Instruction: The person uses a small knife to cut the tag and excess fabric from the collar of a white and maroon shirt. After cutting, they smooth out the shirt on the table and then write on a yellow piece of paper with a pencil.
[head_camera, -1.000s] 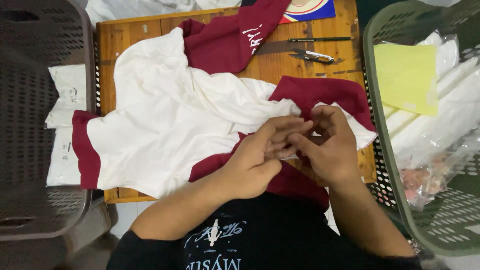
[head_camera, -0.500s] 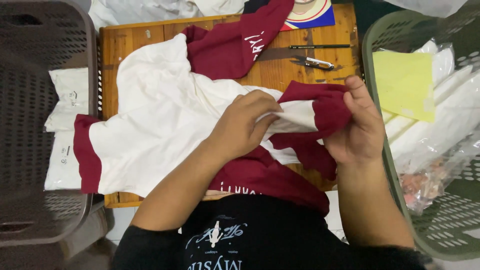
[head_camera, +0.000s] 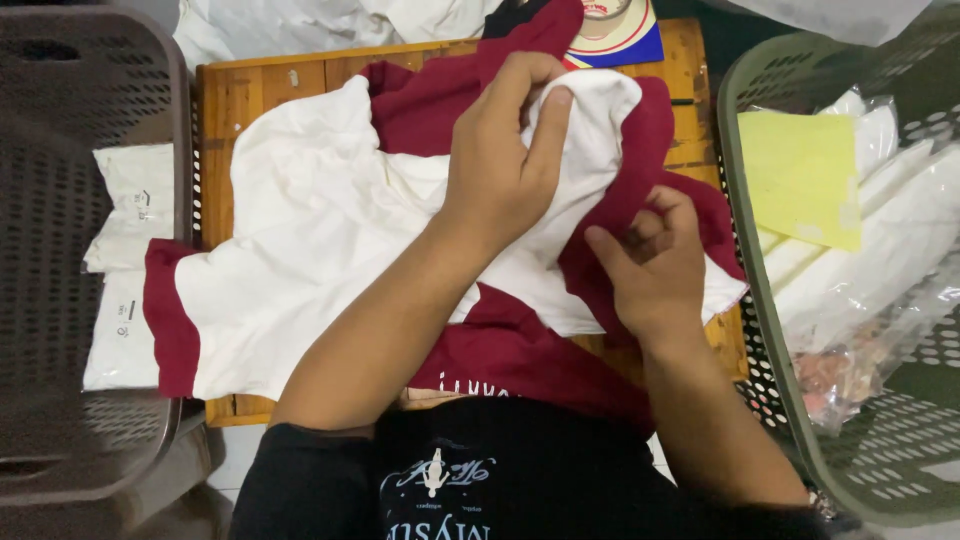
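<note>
Now | left hand (head_camera: 500, 165) grip bunching white-and-maroon shirt (head_camera: 300, 230) | right hand (head_camera: 655, 265) grip pinching maroon edge

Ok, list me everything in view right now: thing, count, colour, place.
garment: one, white and maroon, spread over the table
wooden table: one, orange-brown, centre
grey basket: one, left, holding white packets
green basket: one, right, holding a yellow sheet and bagged white cloth
white fabric: a pile, top edge
left hand: gripping white cloth
right hand: pinching maroon cloth
</note>
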